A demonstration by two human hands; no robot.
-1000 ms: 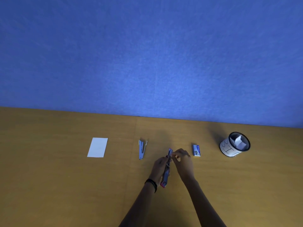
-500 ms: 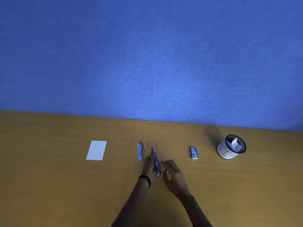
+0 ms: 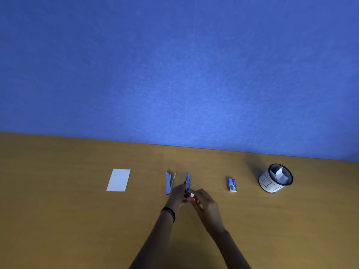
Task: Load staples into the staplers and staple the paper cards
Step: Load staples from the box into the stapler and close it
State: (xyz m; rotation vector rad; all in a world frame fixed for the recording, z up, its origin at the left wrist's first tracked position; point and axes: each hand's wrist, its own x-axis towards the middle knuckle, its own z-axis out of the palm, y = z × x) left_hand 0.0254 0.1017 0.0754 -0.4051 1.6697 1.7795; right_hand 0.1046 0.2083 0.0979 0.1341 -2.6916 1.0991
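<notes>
Seemingly midway through loading: my left hand [image 3: 177, 195] grips one stapler [image 3: 188, 181], my right hand [image 3: 206, 204] pinches its near end. The second stapler [image 3: 168, 183] lies open just beside it; the paper card [image 3: 118, 180], well apart, looks unstapled.

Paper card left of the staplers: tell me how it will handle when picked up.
The paper card lies flat and thin, so probably light and bendy. With no raised edge showing, it would likely slide when pushed.

An office desk, by the look of it: a wooden worktop [image 3: 77, 220] against a blue felt partition [image 3: 174, 74], with staplers [image 3: 168, 183], staple box [image 3: 232, 184] and pen cup [image 3: 275, 178] before the partition.
</notes>
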